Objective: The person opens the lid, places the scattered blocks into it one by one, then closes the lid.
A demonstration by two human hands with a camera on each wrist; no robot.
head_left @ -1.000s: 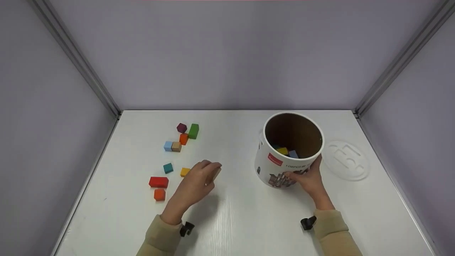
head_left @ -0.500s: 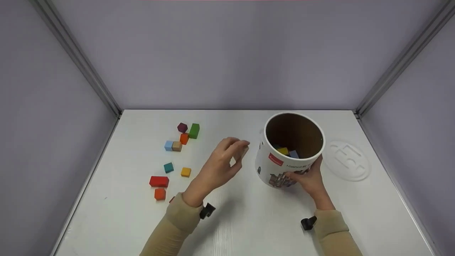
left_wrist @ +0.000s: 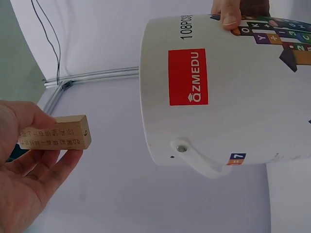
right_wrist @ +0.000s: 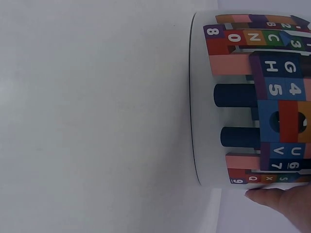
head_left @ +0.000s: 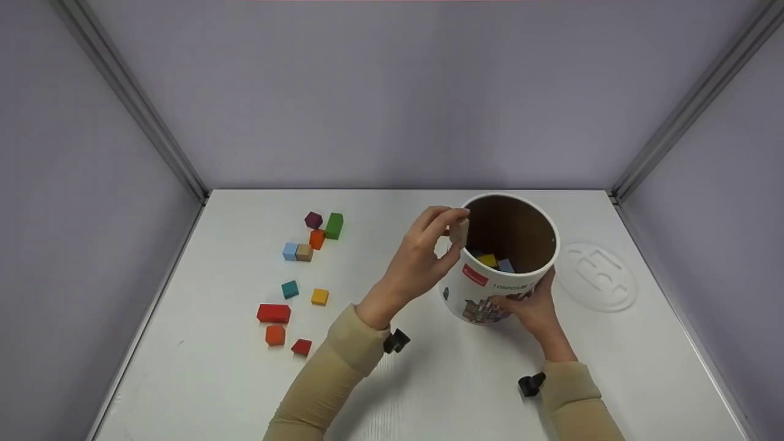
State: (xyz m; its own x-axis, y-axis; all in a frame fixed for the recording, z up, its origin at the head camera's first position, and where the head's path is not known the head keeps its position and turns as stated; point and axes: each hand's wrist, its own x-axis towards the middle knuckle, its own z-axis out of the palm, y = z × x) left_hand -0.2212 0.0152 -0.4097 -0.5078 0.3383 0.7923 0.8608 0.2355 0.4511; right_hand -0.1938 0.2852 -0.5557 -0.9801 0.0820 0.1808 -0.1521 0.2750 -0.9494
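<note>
My left hand [head_left: 419, 257] pinches a plain wooden block [left_wrist: 56, 133] with small printed characters between thumb and fingers. In the head view this block is at the left rim of a white cylindrical bucket [head_left: 456, 291]. With fingers and thumb curved round the bucket's lower right side, my right hand [head_left: 536, 312] holds it tilted slightly toward me. Inside, a yellow block [head_left: 487, 260] and a pale blue block [head_left: 505, 266] show near the bottom. In the right wrist view, a thumb [right_wrist: 272, 199] lies against the bucket's printed side.
Left on the white table [head_left: 202, 380] lie several loose blocks, among them a red block [head_left: 274, 313], a green block [head_left: 334, 226], a teal cube [head_left: 290, 289] and a yellow block [head_left: 320, 297]. A clear round lid [head_left: 597, 275] lies right of the bucket. Walls enclose the table.
My left hand has moved right and away from me, from beside the loose blocks to the bucket's rim, carrying the wooden block. My right hand and the bucket stay in place.
</note>
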